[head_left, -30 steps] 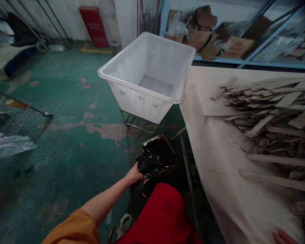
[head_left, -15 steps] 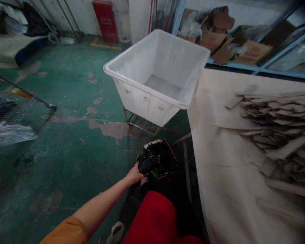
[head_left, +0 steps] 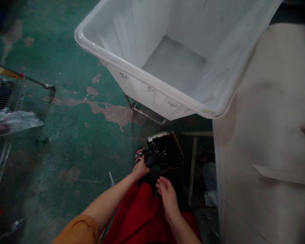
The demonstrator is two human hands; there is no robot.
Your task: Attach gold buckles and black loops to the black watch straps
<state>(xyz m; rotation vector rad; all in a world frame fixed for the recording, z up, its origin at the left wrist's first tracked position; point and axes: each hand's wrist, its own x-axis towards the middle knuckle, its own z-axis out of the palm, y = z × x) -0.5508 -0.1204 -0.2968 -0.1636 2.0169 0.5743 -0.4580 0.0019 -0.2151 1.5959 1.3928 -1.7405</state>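
Low in front of me stands a small bin or box (head_left: 178,146) lined with a shiny black plastic bag (head_left: 154,151). My left hand (head_left: 140,168) is closed on the gathered near-left edge of this bag. To the right and slightly nearer, my right hand (head_left: 168,194) is raised with its fingers loosely apart and nothing visible in them. It is close to the bag but does not seem to touch it. Something dark green shows dimly between the hands. What lies inside the bag is too dark to make out.
A large white plastic tub (head_left: 152,78) on a metal frame (head_left: 149,114) stands just beyond the bin. A pale covered table (head_left: 244,152) runs along the right, with a strip of cardboard (head_left: 282,174) on it. At left is a wire cart (head_left: 2,149) with clear plastic on it.
My view has tilted down and come nearer to the tub. My right hand, mostly hidden before, now shows apart from the bag. My left hand still grips the black bag.
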